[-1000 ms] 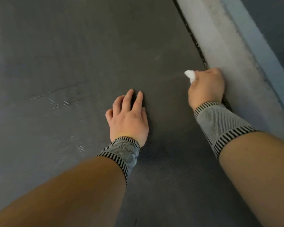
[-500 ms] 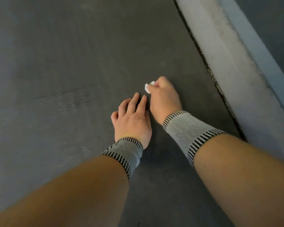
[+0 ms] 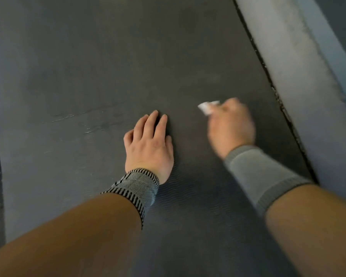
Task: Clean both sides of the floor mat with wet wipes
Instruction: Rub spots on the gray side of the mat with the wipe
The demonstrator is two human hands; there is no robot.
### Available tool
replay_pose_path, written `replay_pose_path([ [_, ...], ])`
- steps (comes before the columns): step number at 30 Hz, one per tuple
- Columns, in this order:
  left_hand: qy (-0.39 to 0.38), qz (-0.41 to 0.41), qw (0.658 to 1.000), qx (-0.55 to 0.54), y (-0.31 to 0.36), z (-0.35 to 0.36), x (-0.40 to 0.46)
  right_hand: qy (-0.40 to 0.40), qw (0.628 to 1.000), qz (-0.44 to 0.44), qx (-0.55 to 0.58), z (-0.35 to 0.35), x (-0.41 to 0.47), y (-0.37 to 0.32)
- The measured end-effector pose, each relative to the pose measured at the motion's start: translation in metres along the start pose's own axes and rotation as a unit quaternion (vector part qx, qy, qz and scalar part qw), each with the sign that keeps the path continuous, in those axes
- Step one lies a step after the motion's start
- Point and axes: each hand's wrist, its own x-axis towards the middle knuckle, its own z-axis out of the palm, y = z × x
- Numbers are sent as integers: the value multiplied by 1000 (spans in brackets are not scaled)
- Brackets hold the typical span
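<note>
Right hand [image 3: 231, 126], blurred, pinches wet wipe [image 3: 208, 107] on floor mat [image 3: 108, 56], near mat's right edge. Left hand [image 3: 149, 145] lies flat, fingers straight, pressing mat. Unwiped stretch lies ahead along mat's long axis; right hand nearer.

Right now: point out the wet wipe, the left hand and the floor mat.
wet wipe [image 3: 207, 107], head view, on the white wad sticking out past the right hand.
left hand [image 3: 148, 145], head view, back of the hand.
floor mat [image 3: 128, 56], head view, bare dark surface.

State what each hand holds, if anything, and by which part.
The right hand grips a bunched wet wipe, one end poking out. The left hand holds nothing.
</note>
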Motion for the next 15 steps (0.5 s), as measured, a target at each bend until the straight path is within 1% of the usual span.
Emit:
replay_pose_path([
  [1, 0, 4, 1000, 2, 0, 0, -1, 26, 996, 87, -23, -5, 12, 24],
  [2, -1, 4, 1000, 1, 0, 0, 0, 52, 982, 180, -12, -6, 19, 37],
  [3, -3, 0, 1000, 0, 1, 0, 1, 63, 966, 251, 14, -5, 23, 34],
  [4, -6, -8, 1000, -1, 1, -1, 1, 54, 970, 238, 20, -1, 20, 14],
  [5, -12, -17, 1000, -3, 1, -1, 1, 19, 987, 161, 24, 4, 13, -12],
  [6, -18, -22, 1000, -2, 2, -2, 0, -29, 997, 54, 44, 11, 4, -36],
  [7, -21, -26, 999, -2, 2, -1, 0, -56, 995, -37, 74, 12, -5, -54],
  [8, -22, -27, 999, -1, 2, -1, 0, -57, 991, -91, 74, 13, -5, -56],
  [9, -24, -27, 999, 0, 2, -2, 1, -43, 992, -109, 39, 8, 4, -44],
  [10, -25, -27, 999, 1, 2, -2, 1, -17, 997, -77, -9, 4, 16, -22],
  [11, -26, -26, 999, 3, 2, -2, 1, 3, 998, 3, -62, 1, 28, 5],
  [12, -25, -25, 999, 5, 2, -1, 2, 22, 990, 108, -82, -4, 38, 31],
  [13, -26, -26, 999, 7, 2, -1, 1, 32, 976, 204, -71, -10, 42, 46],
  [14, -27, -26, 999, 8, 1, -1, 1, 36, 967, 246, -58, -10, 41, 47],
  [15, -28, -25, 999, 9, 2, -1, 2, 34, 972, 225, -59, -7, 38, 31],
])
